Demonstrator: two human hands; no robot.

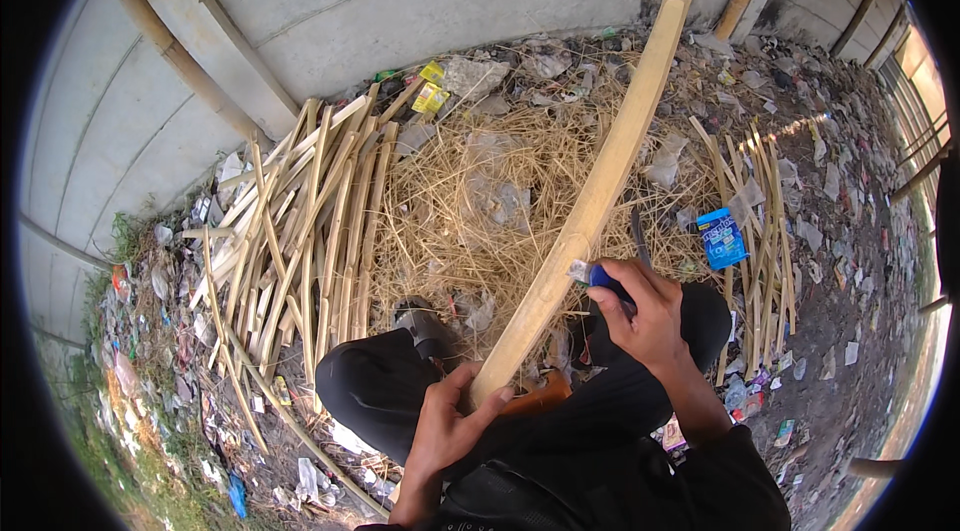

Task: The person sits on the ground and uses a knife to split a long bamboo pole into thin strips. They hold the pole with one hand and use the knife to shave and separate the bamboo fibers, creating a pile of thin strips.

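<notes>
Left hand grips the bamboo slat low; right hand is closed round a blue-handled knife against its edge. Best shave shallow, blade angled away, slat braced.

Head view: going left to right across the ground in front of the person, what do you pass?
Litter along the wall's foot → pile of split bamboo strips → heap of dry shavings → long bamboo slat → blue packet → smaller bundle of strips.

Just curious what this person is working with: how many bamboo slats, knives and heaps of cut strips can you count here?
Bamboo slat, gripped by the left hand: 1
Blue-handled knife, in the right hand: 1
Heaps of cut strips: 2
Total: 4
</notes>
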